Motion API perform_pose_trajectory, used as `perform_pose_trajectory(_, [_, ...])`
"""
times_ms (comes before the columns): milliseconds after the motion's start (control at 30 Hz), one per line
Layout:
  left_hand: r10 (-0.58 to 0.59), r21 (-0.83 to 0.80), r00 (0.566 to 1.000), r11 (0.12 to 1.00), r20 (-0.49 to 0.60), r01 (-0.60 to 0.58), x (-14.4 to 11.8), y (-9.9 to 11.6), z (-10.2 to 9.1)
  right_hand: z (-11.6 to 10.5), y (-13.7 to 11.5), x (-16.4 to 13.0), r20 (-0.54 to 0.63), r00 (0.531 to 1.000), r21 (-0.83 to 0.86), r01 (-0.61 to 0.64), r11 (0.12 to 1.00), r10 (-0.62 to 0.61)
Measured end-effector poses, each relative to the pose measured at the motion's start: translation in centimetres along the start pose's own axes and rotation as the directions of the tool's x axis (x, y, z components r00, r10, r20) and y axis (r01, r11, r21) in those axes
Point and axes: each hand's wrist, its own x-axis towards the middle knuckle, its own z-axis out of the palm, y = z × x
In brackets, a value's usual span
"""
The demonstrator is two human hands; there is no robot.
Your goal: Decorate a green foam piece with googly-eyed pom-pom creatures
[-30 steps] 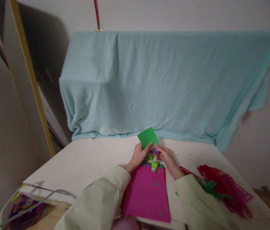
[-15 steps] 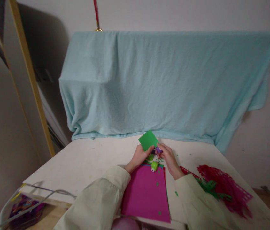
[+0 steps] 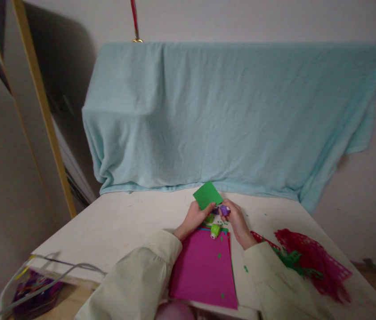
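Note:
My left hand (image 3: 197,218) pinches a green sheet of paper (image 3: 208,194) between thumb and fingers, held up off the table. My right hand (image 3: 236,222) is closed around a small purple craft punch (image 3: 224,210) near the sheet's lower right corner. Whether the punch touches the paper I cannot tell. A lime-green craft punch (image 3: 215,230) lies on the top edge of a magenta sheet (image 3: 204,271), which covers other coloured sheets. Another green punch (image 3: 209,218) is partly hidden beside my left hand. Small green paper bits (image 3: 223,223) are scattered below my hands.
Punched red and magenta paper strips (image 3: 321,262) and green strips (image 3: 291,258) are heaped at the right. A pale blue cloth (image 3: 234,120) hangs behind the white table (image 3: 107,226). Grey cables (image 3: 74,268) loop over its front left edge.
My right hand has turned slightly, and the purple punch has shifted a little right and down from the paper's corner. My left hand and the green sheet stay nearly still.

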Motion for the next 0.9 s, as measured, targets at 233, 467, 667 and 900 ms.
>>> perform_pose_trajectory(233, [0.015, -0.009, 1.000, 1.000, 0.013, -0.015, 0.0, -0.2, 0.0, 0.5, -0.5, -0.3, 0.040, 0.999, -0.054, 0.006, 0.999, -0.004])
perform_pose_trajectory(467, [0.039, 0.002, 0.999, 0.999, 0.020, -0.039, 0.0, 0.2, -0.1, 0.8, -0.9, -0.7, 0.022, 1.000, -0.082, -0.020, 0.996, 0.021])
perform_pose_trajectory(667, [0.021, 0.040, 1.000, 0.999, 0.020, -0.022, 0.0, 0.0, -0.1, 0.7, -0.7, -0.6, -0.003, 1.000, -0.088, -0.010, 0.996, 0.009])
perform_pose_trajectory(900, [0.056, 0.034, 0.998, 0.998, 0.032, -0.057, 0.0, -0.1, 0.0, 0.3, 0.1, -0.1, -0.018, 1.000, -0.062, 0.014, 0.998, -0.016])
